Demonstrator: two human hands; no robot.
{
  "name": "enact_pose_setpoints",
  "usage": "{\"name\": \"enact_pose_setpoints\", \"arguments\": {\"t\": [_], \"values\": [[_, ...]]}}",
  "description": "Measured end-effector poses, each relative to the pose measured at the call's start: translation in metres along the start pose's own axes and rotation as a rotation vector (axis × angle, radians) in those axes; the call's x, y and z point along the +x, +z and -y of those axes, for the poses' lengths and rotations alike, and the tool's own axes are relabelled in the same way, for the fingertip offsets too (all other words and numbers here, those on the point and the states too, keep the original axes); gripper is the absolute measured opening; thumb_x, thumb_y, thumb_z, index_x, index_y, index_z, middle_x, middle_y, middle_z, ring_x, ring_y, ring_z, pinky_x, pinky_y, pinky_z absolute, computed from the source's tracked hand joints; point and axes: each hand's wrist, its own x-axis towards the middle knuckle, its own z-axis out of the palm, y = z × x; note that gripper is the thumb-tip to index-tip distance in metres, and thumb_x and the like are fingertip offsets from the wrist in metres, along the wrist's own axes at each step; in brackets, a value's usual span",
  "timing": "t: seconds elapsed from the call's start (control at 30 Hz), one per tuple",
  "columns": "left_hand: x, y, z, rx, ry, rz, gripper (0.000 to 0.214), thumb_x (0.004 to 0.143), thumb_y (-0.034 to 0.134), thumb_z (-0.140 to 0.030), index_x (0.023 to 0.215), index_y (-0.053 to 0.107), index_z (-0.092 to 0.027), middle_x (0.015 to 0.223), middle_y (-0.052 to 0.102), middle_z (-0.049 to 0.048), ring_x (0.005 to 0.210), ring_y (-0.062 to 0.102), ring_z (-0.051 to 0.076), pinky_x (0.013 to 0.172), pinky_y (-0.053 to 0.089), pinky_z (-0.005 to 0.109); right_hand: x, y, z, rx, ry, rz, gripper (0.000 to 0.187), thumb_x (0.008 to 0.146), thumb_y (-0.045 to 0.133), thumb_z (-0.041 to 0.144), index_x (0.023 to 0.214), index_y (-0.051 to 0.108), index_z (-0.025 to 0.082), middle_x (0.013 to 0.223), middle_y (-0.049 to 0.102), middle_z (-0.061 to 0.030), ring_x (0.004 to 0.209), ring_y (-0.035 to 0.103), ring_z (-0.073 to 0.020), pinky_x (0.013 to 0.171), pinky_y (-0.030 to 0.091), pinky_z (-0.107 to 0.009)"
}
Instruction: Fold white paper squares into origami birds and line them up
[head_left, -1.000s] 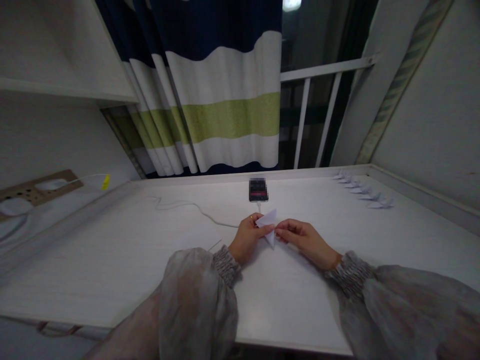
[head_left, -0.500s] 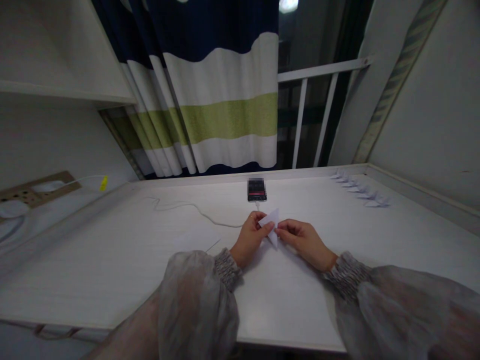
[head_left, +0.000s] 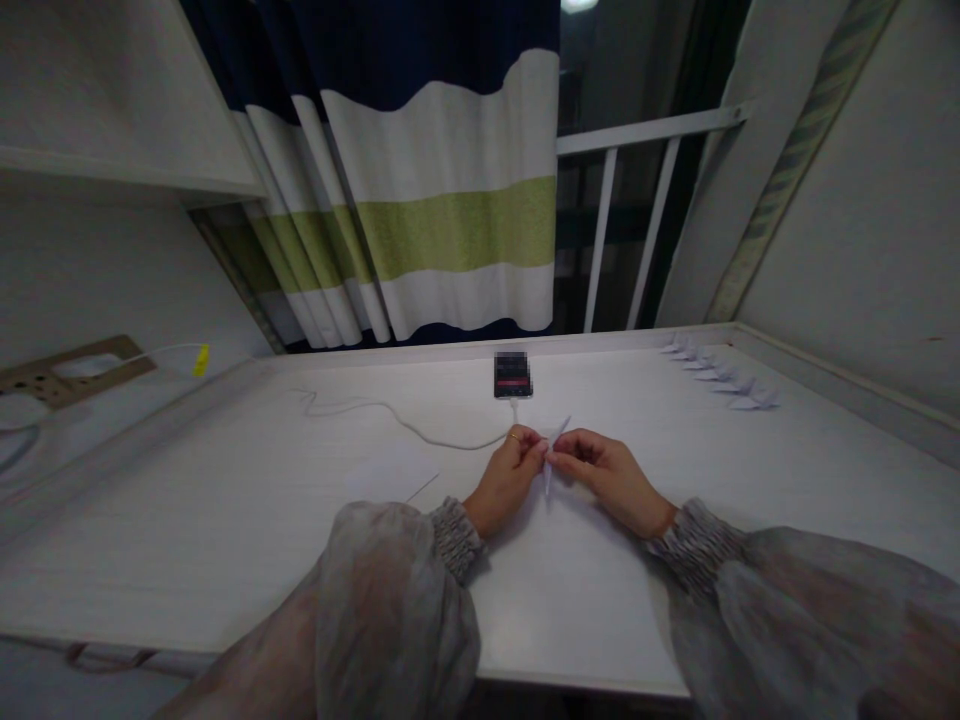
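Above the middle of the worktop (head_left: 570, 620), between two hands: a small folded paper (head_left: 559, 432), white, almost edge-on to the view, upper tip slanting right, lower tip pointing down. Touching the surface below or clear of it, impossible to tell. On its left side, the left hand (head_left: 501, 488), fingers nearly closed in a pinch on the paper. On its right side, the right hand (head_left: 619, 485), fingers likewise drawn together, thumb and fingertips pinched on the paper, close against the left thumb. On a left finger, a ring (head_left: 514, 436). Behind both hands, gathered grey sleeves (head_left: 454, 535).

Just beyond the hands, a phone (head_left: 513, 385), face up, with a white plug (head_left: 514, 409) at its near end. Leftward from the left hand, a cable (head_left: 427, 435) in loose bends. Near the left forearm, a pale sheet (head_left: 394, 472), lying flat. Toward the far right corner, well apart from the hands, a row of folded pieces (head_left: 706, 374). At far left, a socket strip (head_left: 124, 375) and a yellow tag (head_left: 201, 360). At the back, a striped curtain (head_left: 457, 230) beside a railing (head_left: 652, 133).
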Motion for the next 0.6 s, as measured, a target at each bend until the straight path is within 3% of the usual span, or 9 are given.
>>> {"name": "enact_pose_setpoints", "arguments": {"t": [0.13, 0.6], "values": [[-0.0019, -0.0005, -0.0036, 0.023, -0.038, 0.069, 0.021, 0.078, 0.041, -0.035, 0.068, 0.042, -0.016, 0.060, 0.041, -0.0038, 0.057, 0.038, 0.008, 0.057, 0.032, 0.022, 0.0000, -0.0004, 0.0023, 0.024, -0.001, 0.035, 0.016, 0.066, 0.060, 0.031, 0.070, 0.053, 0.017, 0.061, 0.052, 0.0039, 0.057, 0.047, -0.0090, 0.056, 0.037, -0.024], [-0.0009, -0.0009, -0.0005, -0.177, -0.092, 0.122, 0.029, 0.075, 0.047, -0.044, 0.069, 0.042, -0.016, 0.063, 0.041, -0.0029, 0.059, 0.037, 0.008, 0.059, 0.032, 0.023, 0.0006, -0.0007, 0.0040, 0.124, 0.042, 0.046, 0.023, 0.061, 0.065, 0.034, 0.071, 0.053, 0.017, 0.064, 0.055, 0.0035, 0.060, 0.051, -0.0096, 0.061, 0.040, -0.026]]}}
